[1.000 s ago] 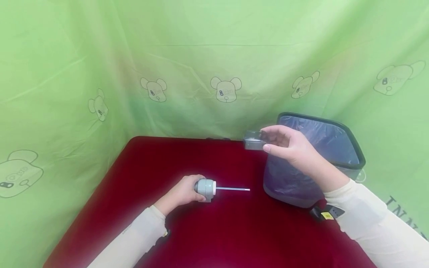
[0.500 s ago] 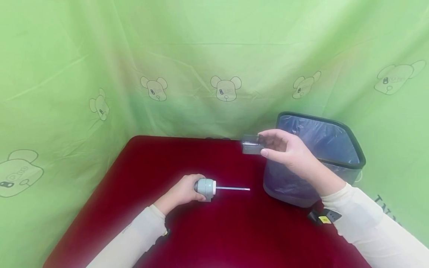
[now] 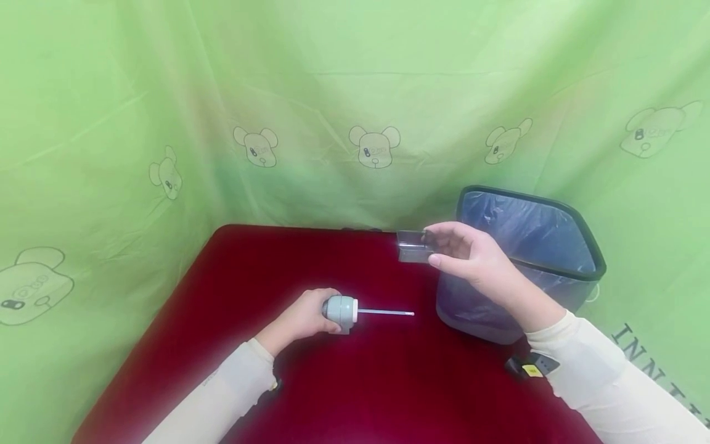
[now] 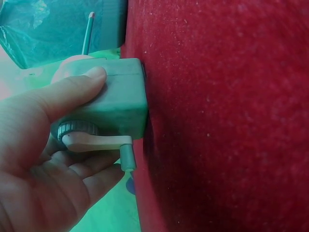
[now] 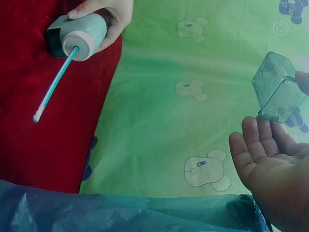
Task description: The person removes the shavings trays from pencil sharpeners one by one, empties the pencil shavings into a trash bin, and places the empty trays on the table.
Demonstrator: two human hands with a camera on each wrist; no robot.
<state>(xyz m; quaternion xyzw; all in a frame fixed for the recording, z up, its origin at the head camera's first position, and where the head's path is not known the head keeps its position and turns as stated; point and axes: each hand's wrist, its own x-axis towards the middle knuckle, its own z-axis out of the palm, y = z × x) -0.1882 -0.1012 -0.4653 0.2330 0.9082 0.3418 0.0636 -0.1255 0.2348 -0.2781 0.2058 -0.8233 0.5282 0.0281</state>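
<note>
My left hand (image 3: 302,317) grips a pale green crank pencil sharpener (image 3: 340,314) on the red cloth. In the left wrist view the thumb lies over its body, and the crank handle (image 4: 99,142) faces my palm. A pencil (image 3: 385,312) sticks out of the white front collar, its end pointing right. Up and to the right, my right hand (image 3: 471,253) holds a clear smoky plastic shavings drawer (image 3: 413,246) in the air, between thumb and fingers. The right wrist view shows the see-through drawer (image 5: 277,87) with no shavings visible inside.
A bin (image 3: 479,314) with a dark rim and a bluish plastic liner stands at the right, partly behind my right hand. The red cloth (image 3: 266,259) covers the table. Green curtains (image 3: 310,92) printed with bear heads hang around it.
My right hand has moved slightly down and left with the drawer, toward the sharpener side of the bin. The left hand, sharpener and pencil have stayed in place.
</note>
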